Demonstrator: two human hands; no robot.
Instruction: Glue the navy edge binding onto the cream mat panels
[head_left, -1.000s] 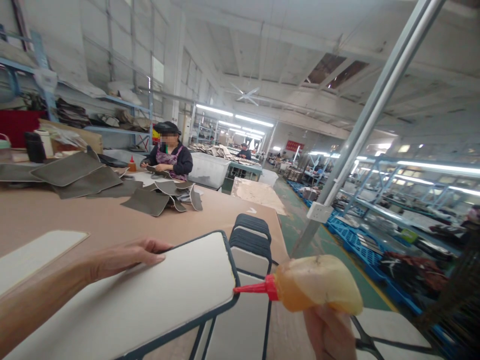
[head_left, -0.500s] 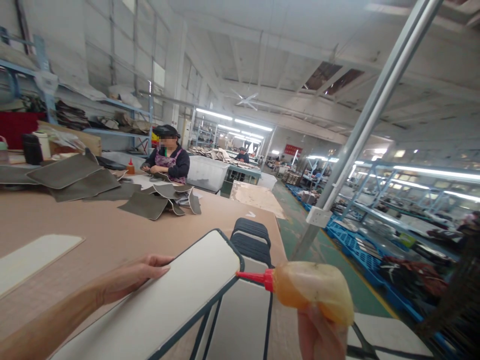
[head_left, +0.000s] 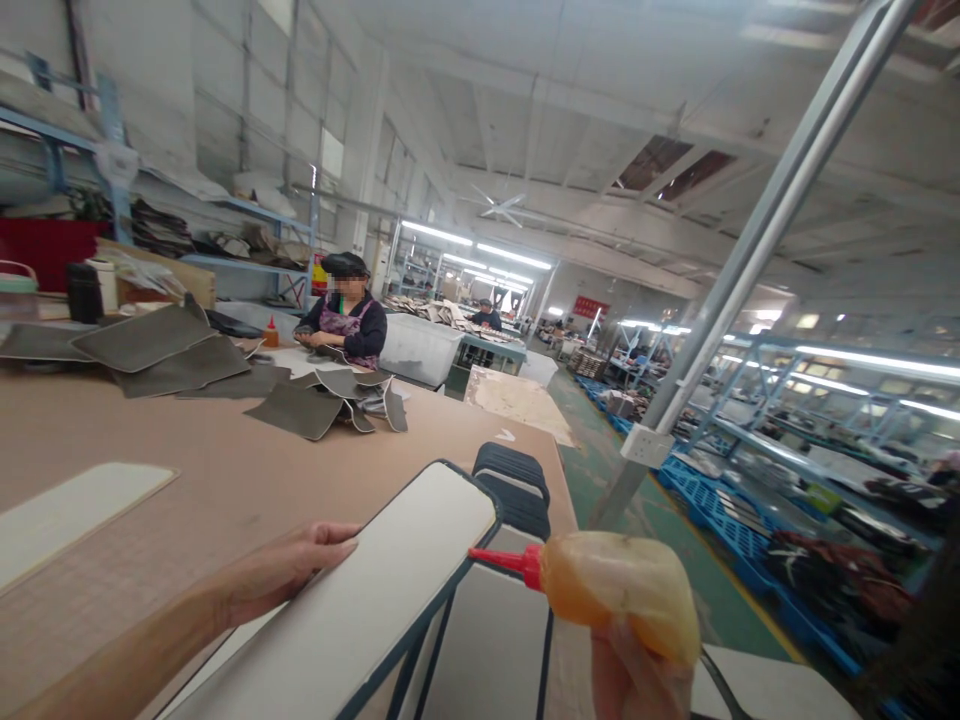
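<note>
My left hand grips the left edge of a long white panel with rounded corners and a dark border, thumb on top. The panel is tilted above the table. In my right hand is a squeeze bottle of amber liquid, probably glue, lying sideways. Its red nozzle points left, the tip at the panel's right edge near the far corner. Beneath lie more white panels with dark borders, partly hidden by the held one. Behind them is a stack of dark-edged pieces.
A brown table stretches out ahead. On it lie another pale panel at the left and grey-green sheets farther back. A co-worker sits across, near a second red-tipped bottle. A metal post stands right of the table.
The nozzle tip has slid along the panel's right edge, from near the far corner toward me. The view has shifted slightly; my left hand still holds the panel.
</note>
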